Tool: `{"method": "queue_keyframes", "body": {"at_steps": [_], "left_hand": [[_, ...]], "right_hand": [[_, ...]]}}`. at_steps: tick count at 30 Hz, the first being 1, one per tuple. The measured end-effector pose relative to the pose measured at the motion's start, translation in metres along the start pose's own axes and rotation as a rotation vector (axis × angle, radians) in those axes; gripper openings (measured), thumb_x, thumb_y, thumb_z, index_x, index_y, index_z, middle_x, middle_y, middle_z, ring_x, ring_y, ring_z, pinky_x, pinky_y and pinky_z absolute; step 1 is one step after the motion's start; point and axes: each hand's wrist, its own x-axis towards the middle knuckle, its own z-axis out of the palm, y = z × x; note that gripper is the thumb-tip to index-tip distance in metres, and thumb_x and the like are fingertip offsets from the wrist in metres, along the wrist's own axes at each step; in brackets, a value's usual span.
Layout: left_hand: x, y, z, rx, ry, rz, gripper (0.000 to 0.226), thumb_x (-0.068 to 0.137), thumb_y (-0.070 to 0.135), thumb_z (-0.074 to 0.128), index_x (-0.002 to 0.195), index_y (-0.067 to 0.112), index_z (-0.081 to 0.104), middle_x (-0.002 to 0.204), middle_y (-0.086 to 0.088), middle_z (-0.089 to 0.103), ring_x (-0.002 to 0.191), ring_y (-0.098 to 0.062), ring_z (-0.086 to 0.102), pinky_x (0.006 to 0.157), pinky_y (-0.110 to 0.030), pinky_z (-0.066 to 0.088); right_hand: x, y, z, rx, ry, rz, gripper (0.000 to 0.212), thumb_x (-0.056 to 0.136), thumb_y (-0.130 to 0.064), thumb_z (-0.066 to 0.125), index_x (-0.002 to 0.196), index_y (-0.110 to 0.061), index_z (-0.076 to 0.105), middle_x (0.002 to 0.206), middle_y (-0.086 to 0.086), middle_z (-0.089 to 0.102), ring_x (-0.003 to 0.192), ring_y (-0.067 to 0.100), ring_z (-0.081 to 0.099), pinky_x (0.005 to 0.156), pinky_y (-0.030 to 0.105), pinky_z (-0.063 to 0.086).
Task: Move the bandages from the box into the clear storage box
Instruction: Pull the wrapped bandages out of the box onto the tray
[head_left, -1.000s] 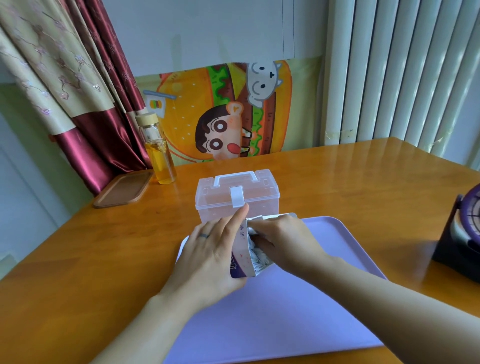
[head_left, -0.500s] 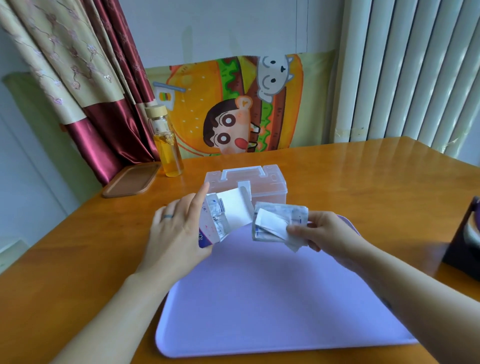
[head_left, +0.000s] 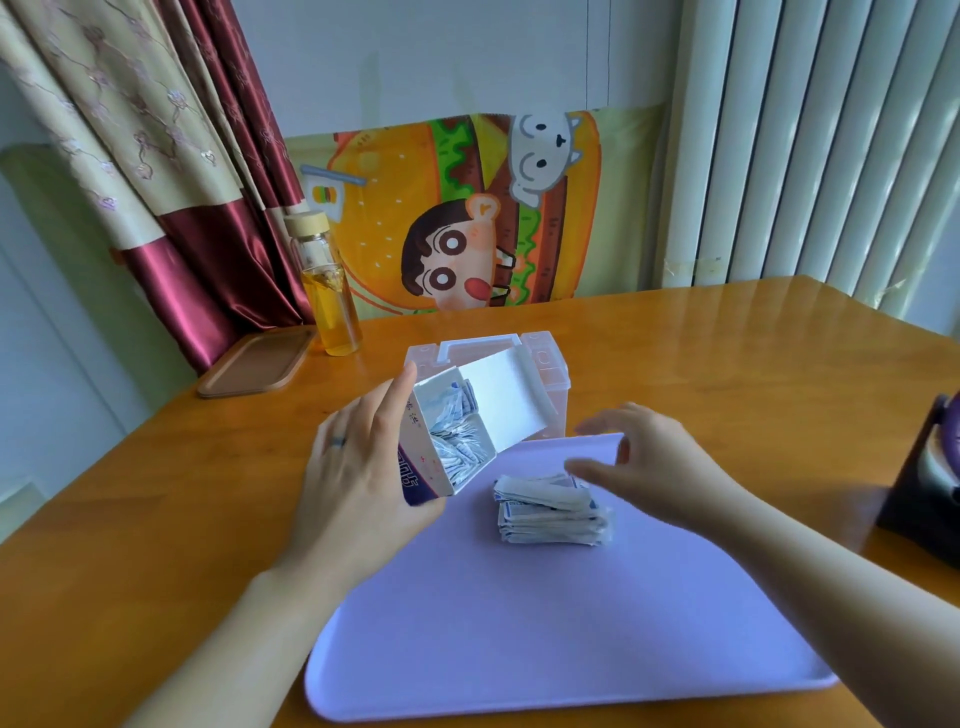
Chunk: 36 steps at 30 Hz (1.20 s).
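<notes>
My left hand (head_left: 358, 467) grips the small white and purple bandage box (head_left: 447, 441), tilted with its flap open toward me; several wrapped bandages still lie inside it. A stack of wrapped bandages (head_left: 550, 512) rests on the lilac tray (head_left: 519, 623). My right hand (head_left: 649, 467) hovers just right of and above that stack, fingers spread, holding nothing. The clear storage box (head_left: 545, 358) with a handle stands shut behind the bandage box, at the tray's far edge, partly hidden by the flap.
A glass bottle of yellow liquid (head_left: 327, 291) and a brown tray (head_left: 254, 366) stand at the back left of the wooden table (head_left: 156, 493). A dark device (head_left: 930, 483) sits at the right edge. A cartoon cushion leans behind the table.
My right hand pulled a stack of bandages out of the box, set it on the tray and let go. My left hand kept the box, now tilted open.
</notes>
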Motion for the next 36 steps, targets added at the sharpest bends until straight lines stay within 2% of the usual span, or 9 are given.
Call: {"method": "queue_keyframes", "body": {"at_steps": [2, 4, 8, 12, 17, 22, 27, 32, 36], "left_hand": [[0.001, 0.004, 0.002, -0.029, 0.02, 0.019, 0.124, 0.05, 0.03, 0.09, 0.144, 0.019, 0.01, 0.128, -0.015, 0.052, 0.117, -0.025, 0.041, 0.1, -0.033, 0.026], [0.002, 0.008, 0.003, -0.064, 0.039, 0.037, 0.121, 0.052, 0.033, 0.088, 0.144, 0.016, 0.01, 0.127, -0.016, 0.052, 0.116, -0.026, 0.042, 0.099, -0.032, 0.026], [0.005, 0.019, 0.002, -0.122, 0.045, 0.09, 0.101, 0.066, 0.05, 0.063, 0.145, 0.017, 0.008, 0.13, -0.014, 0.051, 0.117, -0.025, 0.043, 0.102, -0.03, 0.026], [0.008, 0.029, -0.002, -0.162, 0.006, 0.154, 0.097, 0.071, 0.055, 0.058, 0.145, 0.02, 0.007, 0.136, -0.011, 0.048, 0.121, -0.024, 0.043, 0.104, -0.033, 0.028], [0.009, 0.028, -0.007, -0.168, -0.016, 0.206, 0.097, 0.069, 0.048, 0.06, 0.145, 0.02, 0.007, 0.135, -0.004, 0.04, 0.12, -0.021, 0.04, 0.106, -0.032, 0.025], [0.011, 0.032, -0.008, -0.167, -0.045, 0.226, 0.109, 0.06, 0.035, 0.074, 0.145, 0.022, 0.007, 0.134, -0.003, 0.04, 0.121, -0.021, 0.039, 0.105, -0.031, 0.025], [0.01, 0.037, -0.01, -0.189, -0.096, 0.251, 0.094, 0.068, 0.046, 0.057, 0.145, 0.023, 0.008, 0.134, 0.001, 0.037, 0.12, -0.018, 0.037, 0.103, -0.023, 0.024], [0.008, 0.038, -0.009, -0.195, -0.17, 0.257, 0.106, 0.061, 0.042, 0.067, 0.146, 0.027, 0.006, 0.131, 0.005, 0.037, 0.117, -0.015, 0.038, 0.101, -0.019, 0.023], [0.005, 0.04, -0.009, -0.225, -0.261, 0.19, 0.12, 0.057, 0.042, 0.069, 0.144, 0.045, -0.014, 0.129, 0.015, 0.033, 0.115, -0.008, 0.035, 0.098, -0.012, 0.019]], "right_hand": [[-0.004, -0.011, -0.005, 0.121, 0.251, -0.12, 0.012, 0.081, -0.029, 0.068, 0.093, -0.025, 0.068, 0.075, -0.022, 0.058, 0.061, 0.002, 0.05, 0.059, 0.015, 0.037], [-0.009, -0.028, -0.011, 0.205, 0.386, -0.269, 0.006, 0.081, -0.017, 0.069, 0.085, -0.023, 0.068, 0.066, -0.023, 0.057, 0.061, 0.004, 0.05, 0.057, 0.009, 0.036], [-0.01, -0.049, -0.012, 0.129, 0.218, -0.511, 0.026, 0.082, -0.022, 0.066, 0.108, -0.022, 0.067, 0.09, -0.015, 0.064, 0.074, -0.003, 0.051, 0.067, 0.014, 0.045], [-0.005, -0.053, -0.011, -0.131, 0.084, -0.627, 0.043, 0.084, -0.026, 0.067, 0.125, -0.025, 0.057, 0.124, -0.009, 0.058, 0.109, 0.017, 0.052, 0.081, 0.039, 0.052], [-0.001, -0.05, -0.014, -0.416, 0.138, -0.816, 0.047, 0.074, -0.024, 0.075, 0.119, -0.023, 0.061, 0.117, -0.006, 0.064, 0.104, 0.026, 0.057, 0.074, 0.037, 0.055], [0.001, -0.048, -0.01, -0.448, 0.04, -0.868, 0.038, 0.077, -0.016, 0.062, 0.115, -0.018, 0.061, 0.115, 0.002, 0.064, 0.113, 0.026, 0.056, 0.083, 0.042, 0.053], [0.006, -0.042, -0.001, -0.404, 0.06, -0.898, 0.032, 0.076, -0.009, 0.062, 0.106, -0.018, 0.061, 0.108, 0.0, 0.065, 0.094, 0.023, 0.062, 0.06, 0.031, 0.054], [0.007, -0.037, 0.011, -0.372, 0.091, -0.896, 0.029, 0.072, -0.016, 0.032, 0.096, -0.026, 0.046, 0.087, -0.006, 0.064, 0.076, 0.018, 0.06, 0.043, 0.023, 0.039], [0.008, -0.035, 0.018, -0.306, 0.041, -0.871, 0.035, 0.068, -0.007, 0.047, 0.096, -0.027, 0.052, 0.086, -0.006, 0.066, 0.069, 0.022, 0.061, 0.037, 0.025, 0.035]]}}
